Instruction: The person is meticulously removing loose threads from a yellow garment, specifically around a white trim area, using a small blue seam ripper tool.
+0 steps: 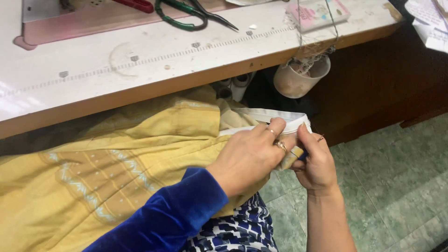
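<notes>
Both hands are on the edge of a yellow garment [140, 154] that lies across the lap, below the front edge of the table [154, 60]. Left hand [249, 156], in a blue velvet sleeve [172, 214], lies knuckles-up on the cloth with fingers curled closed, pinching the white band [268, 119] that runs along the garment's edge; two rings show on its fingers. Right hand [316, 163], bare forearm, sits just beside it and touches it, thumb pressed up against the end of the same white band, fingers folded shut around the cloth corner. A small dark blue bit shows between the two hands; can't tell what it is. The garment has pale embroidered trim with small dots on its lower left part, and it spreads left out of frame. Under it, a blue-and-white patterned fabric [238, 231] shows at the lap. On the table: green-handled scissors [186, 14] near the back edge, a red-handled tool [135, 4] just left of them, a pink-based sewing machine bed [70, 23] at far left, a small pink box [317, 11] toward the right. A measuring scale is marked along the tabletop. A beige cup [298, 77] full of thread scraps hangs under the table's right end, well apart from the hands. White thread cones [238, 84] stand beneath the table behind the garment. Floor is green tile [396, 186]. Papers [429, 23] at top right.
</notes>
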